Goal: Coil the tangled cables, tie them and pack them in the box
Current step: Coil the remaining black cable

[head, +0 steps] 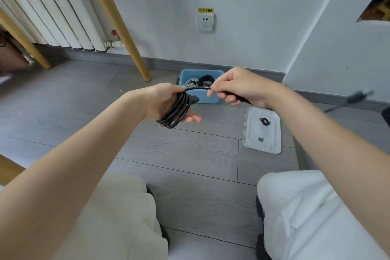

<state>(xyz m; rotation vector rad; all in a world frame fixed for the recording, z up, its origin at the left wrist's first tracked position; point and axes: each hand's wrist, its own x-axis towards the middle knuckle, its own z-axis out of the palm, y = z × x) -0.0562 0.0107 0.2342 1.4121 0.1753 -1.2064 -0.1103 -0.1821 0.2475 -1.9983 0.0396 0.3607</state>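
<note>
Grey plank floor (190, 148) has room between blue box (209, 99) and white lid (272, 148), left hand (166, 101) gripping the black cable coil (177, 112), right hand (238, 86) pinching its loose strand.

Left hand (166, 101) holds black cable (176, 112) wound in several loops around palm. One strand runs from loops to right hand (238, 86), which pinches it between thumb and fingers. Behind hands, blue box (211, 98) stands on grey floor (190, 154) near wall, with coiled cables inside. White lid (251, 145) lies on floor right of box, small black tie (264, 121) on it. Wall socket (205, 21) above box.
</note>
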